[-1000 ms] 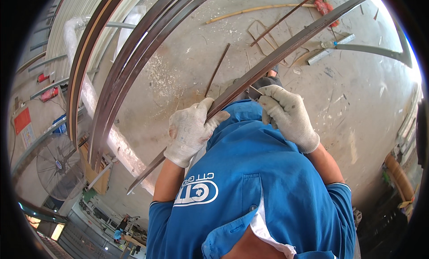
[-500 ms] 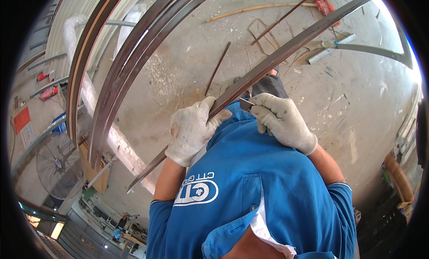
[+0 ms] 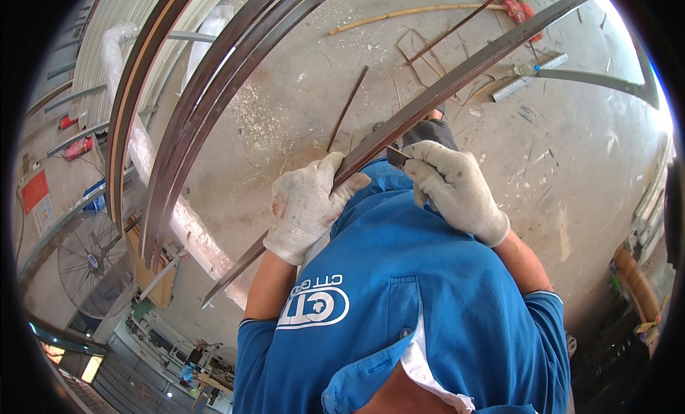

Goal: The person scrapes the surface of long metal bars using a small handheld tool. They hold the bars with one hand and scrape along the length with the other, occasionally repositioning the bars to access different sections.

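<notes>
A long dark brown strip [image 3: 457, 86] slants across the view from the upper right, past my chest, to the lower left. My left hand [image 3: 303, 210], in a whitish knit glove, is closed around it near its middle, with the thumb on the near side. My right hand [image 3: 460, 196], gloved alike, pinches a small flat dark metal blade [image 3: 396, 156] between thumb and fingers. The blade is close beside the strip's near edge; whether it touches cannot be made out. Part of the blade is hidden by the fingers.
Several long brown strips [image 3: 207, 86] stand at the left, near a foil-wrapped tube [image 3: 189, 225] and a fan [image 3: 96, 264]. On the floor ahead lie a short dark rod [image 3: 348, 108], a bamboo pole [image 3: 399, 14], a metal channel [image 3: 528, 78] and pale shavings [image 3: 260, 121].
My right hand and the blade have shifted slightly, with the blade a little higher and to the right along the strip. My left hand and the strip have stayed nearly still.
</notes>
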Demonstrator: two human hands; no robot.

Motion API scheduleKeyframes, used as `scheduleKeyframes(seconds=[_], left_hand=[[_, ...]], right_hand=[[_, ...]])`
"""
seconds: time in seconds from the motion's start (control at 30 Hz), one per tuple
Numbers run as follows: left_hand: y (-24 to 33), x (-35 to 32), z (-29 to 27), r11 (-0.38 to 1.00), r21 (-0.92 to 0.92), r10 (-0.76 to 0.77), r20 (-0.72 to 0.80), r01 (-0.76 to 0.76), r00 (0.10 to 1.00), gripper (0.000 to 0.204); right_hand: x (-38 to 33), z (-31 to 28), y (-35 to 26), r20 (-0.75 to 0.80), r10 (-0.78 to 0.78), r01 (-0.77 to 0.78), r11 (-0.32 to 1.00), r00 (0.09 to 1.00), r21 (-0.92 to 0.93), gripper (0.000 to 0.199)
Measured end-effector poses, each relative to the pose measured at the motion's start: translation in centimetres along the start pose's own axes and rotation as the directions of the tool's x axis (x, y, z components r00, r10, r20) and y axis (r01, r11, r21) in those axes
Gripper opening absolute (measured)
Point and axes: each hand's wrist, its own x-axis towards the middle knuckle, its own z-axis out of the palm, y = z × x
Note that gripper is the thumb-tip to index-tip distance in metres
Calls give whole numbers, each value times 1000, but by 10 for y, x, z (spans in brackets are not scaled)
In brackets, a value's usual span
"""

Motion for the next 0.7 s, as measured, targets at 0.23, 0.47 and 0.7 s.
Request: scheduleKeyframes(seconds=[0.23, 0.47, 0.7], left_hand=[[1, -1, 1, 1000, 3, -5, -7, 5, 1000, 65], [3, -1, 2, 1000, 2, -26, -3, 26, 1000, 65], [5, -1, 0, 999, 22, -23, 17, 23, 1000, 59]], right_hand=[[0, -2, -1, 13, -39, 39, 996, 999, -78, 18], [-3, -1, -1, 4, -80, 80, 989, 997, -125, 20], [-2, 4, -1, -38, -79, 75, 992, 996, -98, 25]])
